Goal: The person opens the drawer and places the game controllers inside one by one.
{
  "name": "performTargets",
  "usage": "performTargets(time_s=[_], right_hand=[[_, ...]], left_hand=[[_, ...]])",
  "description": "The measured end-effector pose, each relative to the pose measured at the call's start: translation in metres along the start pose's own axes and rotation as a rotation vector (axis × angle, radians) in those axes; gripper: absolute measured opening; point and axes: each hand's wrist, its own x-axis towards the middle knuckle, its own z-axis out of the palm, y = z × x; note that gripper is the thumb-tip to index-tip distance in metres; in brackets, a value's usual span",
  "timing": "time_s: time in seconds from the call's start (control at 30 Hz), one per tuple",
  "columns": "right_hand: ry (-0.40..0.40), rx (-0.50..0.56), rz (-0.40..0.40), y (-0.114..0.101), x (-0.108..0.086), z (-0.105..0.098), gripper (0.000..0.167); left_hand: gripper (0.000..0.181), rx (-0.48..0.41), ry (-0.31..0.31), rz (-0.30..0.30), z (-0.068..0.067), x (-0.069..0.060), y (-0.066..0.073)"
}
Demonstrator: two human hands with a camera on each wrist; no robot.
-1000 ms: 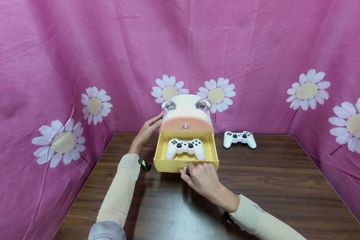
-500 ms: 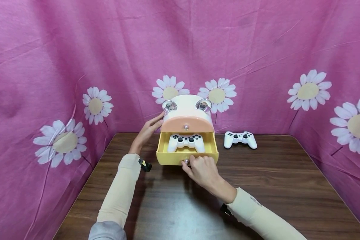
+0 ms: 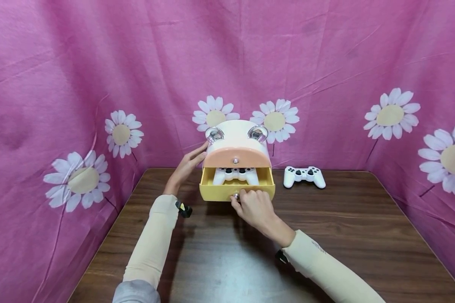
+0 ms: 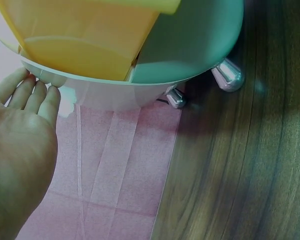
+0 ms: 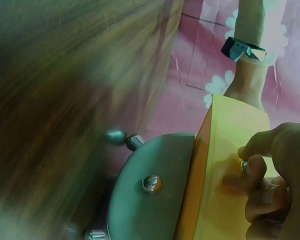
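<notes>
A small drawer cabinet point(image 3: 236, 134) with a white rounded top stands toward the back of the table. Its yellow drawer point(image 3: 217, 193) is partly pulled out, with a white game controller point(image 3: 236, 176) lying inside, its far part hidden under the peach upper drawer point(image 3: 221, 158). My right hand point(image 3: 257, 208) pinches the drawer's silvery knob point(image 5: 244, 165) between thumb and finger. On the cabinet's left side my left hand point(image 3: 184, 168) rests with straight fingers; in the left wrist view its fingertips point(image 4: 52, 95) touch the white wall.
A second white game controller point(image 3: 304, 177) lies on the table right of the cabinet. The right wrist view shows a green lower drawer point(image 5: 145, 205) and metal feet point(image 5: 135, 142). Pink flowered cloth point(image 3: 167, 63) surrounds the wooden table point(image 3: 345, 227).
The yellow drawer has slid inward, pushed by my right hand on its knob, and the controller inside has gone partly under the upper drawer. My left hand has stayed in place.
</notes>
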Motion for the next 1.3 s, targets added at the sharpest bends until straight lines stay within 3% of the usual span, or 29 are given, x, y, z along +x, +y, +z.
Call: performTargets(time_s=[0.17,0.37,1.03,1.3], right_hand=[[0.001,-0.002,0.009,0.003,0.006,0.005,0.047],[0.005,-0.014,0.016,0.007,0.013,0.012,0.047],[-0.09,-0.019,0.066,0.024,0.036,0.028,0.051],[-0.129,-0.005,0.108,0.027,0.044,0.031,0.051]], left_hand=[[0.055,-0.006,0.011,0.014,-0.001,0.008,-0.019],[0.054,0.02,0.027,0.048,-0.001,0.009,-0.026],[0.055,-0.051,0.001,0.012,-0.001,0.011,-0.025],[0.052,-0.04,0.021,0.042,0.0,0.009,-0.027]])
